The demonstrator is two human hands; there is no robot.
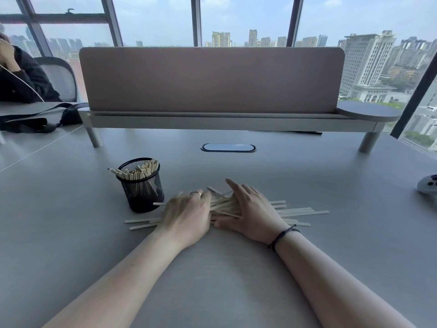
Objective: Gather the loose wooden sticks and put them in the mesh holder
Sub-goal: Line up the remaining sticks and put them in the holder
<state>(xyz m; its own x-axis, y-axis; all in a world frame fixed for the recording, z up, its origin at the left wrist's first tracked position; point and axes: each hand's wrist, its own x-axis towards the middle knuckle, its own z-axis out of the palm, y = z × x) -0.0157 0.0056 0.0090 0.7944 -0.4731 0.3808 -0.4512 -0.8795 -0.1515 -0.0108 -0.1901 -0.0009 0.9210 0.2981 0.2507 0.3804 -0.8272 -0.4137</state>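
Note:
A pile of loose wooden sticks point(300, 211) lies flat on the grey table, its ends sticking out left and right from under my hands. My left hand point(186, 215) rests palm down on the left half of the pile, fingers curled over the sticks. My right hand point(253, 213) lies on the right half with fingers spread and pressed onto the sticks. The two hands nearly meet over the pile's middle. The black mesh holder point(142, 194) stands upright just left of my left hand, with several sticks leaning in it.
A pink desk divider on a raised shelf point(212, 79) runs across the back. A cable port point(228, 147) sits in the table point(212, 280) before it. A white controller point(429, 185) lies at the right edge. Another person and a black bag point(35, 119) are at far left.

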